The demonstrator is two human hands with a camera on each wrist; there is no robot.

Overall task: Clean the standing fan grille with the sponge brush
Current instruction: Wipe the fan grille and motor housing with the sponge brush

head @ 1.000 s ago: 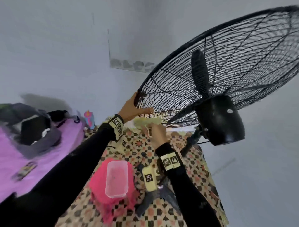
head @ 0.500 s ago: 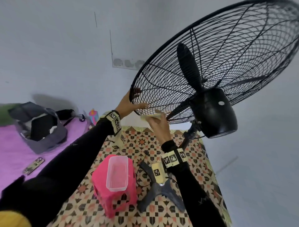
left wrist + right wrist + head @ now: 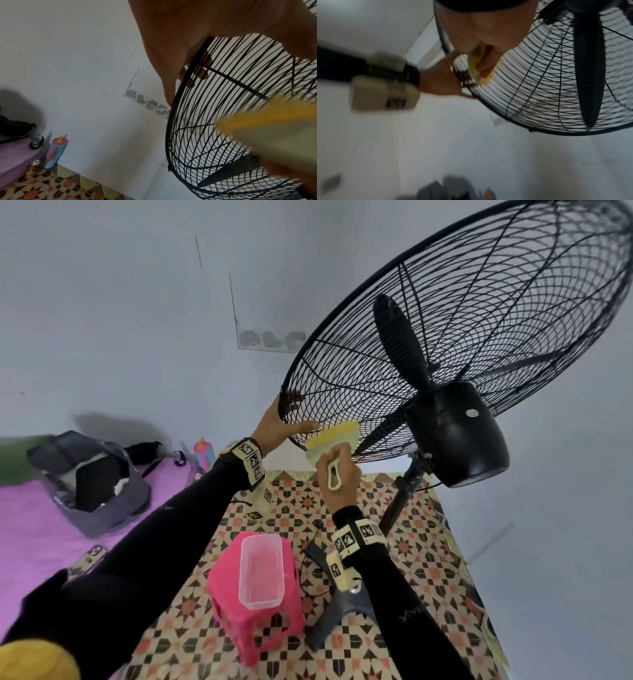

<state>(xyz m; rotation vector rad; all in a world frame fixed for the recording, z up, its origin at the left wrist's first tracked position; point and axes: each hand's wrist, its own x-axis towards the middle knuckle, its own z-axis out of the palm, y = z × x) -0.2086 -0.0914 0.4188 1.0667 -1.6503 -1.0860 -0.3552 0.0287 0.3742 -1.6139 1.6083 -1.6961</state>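
The left hand (image 3: 171,44) at top grips the fan grille (image 3: 205,142) rim; blurred yellow sponge brush (image 3: 267,125) at right.

right hand (image 3: 337,474) has lifted the sponge brush (image 3: 330,441) from below the rim up onto the lower edge of the fan grille (image 3: 445,344); yellow pad now touching the wires, just beside the left hand (image 3: 274,426) thumb. Fan blade (image 3: 399,340) has turned to a steeper angle.
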